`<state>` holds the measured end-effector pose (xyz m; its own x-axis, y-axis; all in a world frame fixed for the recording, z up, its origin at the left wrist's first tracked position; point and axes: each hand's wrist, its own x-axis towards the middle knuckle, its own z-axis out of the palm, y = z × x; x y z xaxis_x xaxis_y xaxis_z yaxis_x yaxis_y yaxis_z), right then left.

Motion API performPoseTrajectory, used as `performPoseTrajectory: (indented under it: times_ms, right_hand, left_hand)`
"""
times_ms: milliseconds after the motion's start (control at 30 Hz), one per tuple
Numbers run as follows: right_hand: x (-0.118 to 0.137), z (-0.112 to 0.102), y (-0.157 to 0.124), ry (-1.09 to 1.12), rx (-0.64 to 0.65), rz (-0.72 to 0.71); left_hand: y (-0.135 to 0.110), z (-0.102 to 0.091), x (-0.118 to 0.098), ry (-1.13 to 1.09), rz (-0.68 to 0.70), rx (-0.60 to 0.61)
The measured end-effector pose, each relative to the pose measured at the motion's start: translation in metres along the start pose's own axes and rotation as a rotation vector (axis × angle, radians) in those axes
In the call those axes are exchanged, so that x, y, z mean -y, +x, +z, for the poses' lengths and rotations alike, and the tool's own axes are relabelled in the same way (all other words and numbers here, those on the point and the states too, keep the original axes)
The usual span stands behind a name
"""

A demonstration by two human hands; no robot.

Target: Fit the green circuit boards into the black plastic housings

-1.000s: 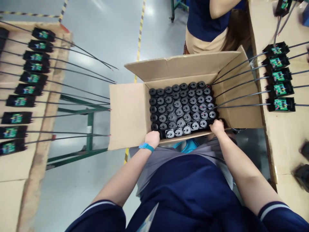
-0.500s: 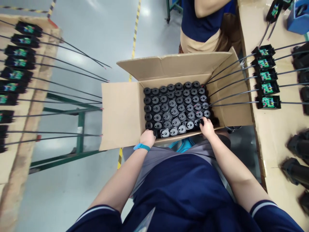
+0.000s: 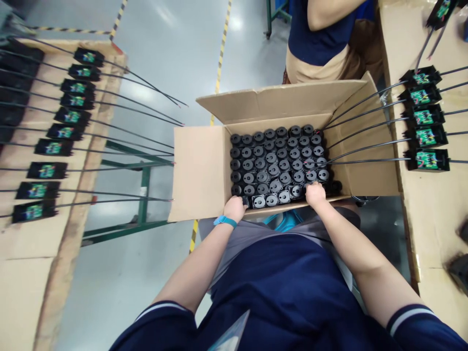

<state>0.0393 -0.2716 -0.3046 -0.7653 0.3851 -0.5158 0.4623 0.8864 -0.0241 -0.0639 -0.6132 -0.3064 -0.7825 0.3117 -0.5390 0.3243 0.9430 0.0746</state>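
Note:
A cardboard box (image 3: pixel 199 173) stands open in front of my lap, filled with rows of black round plastic parts (image 3: pixel 273 170) with holes in their tops. My left hand (image 3: pixel 235 208) is at the near left corner, fingers curled over the wall onto a black round part (image 3: pixel 245 200). Over the near wall farther right, my right hand (image 3: pixel 315 194) is closed at the right end of the front row; its fingers hide most of the part there. Beside that hand, another dark part (image 3: pixel 335 185) sits in the near right corner.
Black housings with green circuit boards (image 3: pixel 426 117) line the right table (image 3: pixel 431 214), some cables hanging over the box. More such housings (image 3: pixel 73 101) lie on the left table (image 3: pixel 31 243), cables reaching toward the left flap. Another person (image 3: pixel 318 36) is beyond the box.
The view has swung left, showing more of the left table. Relative to the box, my right hand has shifted slightly left and its fingers have curled in. My left hand stays at the corner.

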Motion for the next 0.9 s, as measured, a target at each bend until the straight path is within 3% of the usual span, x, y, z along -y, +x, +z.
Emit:
performPoseTrajectory:
  times_ms: [200, 333, 600, 767, 900]
  right_hand:
    - [-0.011, 0.003, 0.007, 0.007, -0.016, -0.017]
    - [-0.016, 0.007, 0.009, 0.032, -0.036, -0.01]
    - [-0.018, 0.003, 0.002, 0.187, -0.148, -0.038]
    - [-0.024, 0.007, -0.014, 0.384, -0.26, 0.038]
    - [-0.027, 0.011, -0.017, 0.579, -0.269, 0.054]
  left_hand:
    - [-0.025, -0.007, 0.0, -0.03, 0.097, -0.116]
    - [-0.031, -0.007, -0.006, -0.084, 0.183, -0.121]
    - [-0.002, -0.015, -0.033, -0.037, 0.531, 0.004]
    - [0.018, -0.027, -0.027, 0.032, 0.674, 0.086]
    - [0.026, -0.03, -0.025, 0.083, 0.772, 0.121]
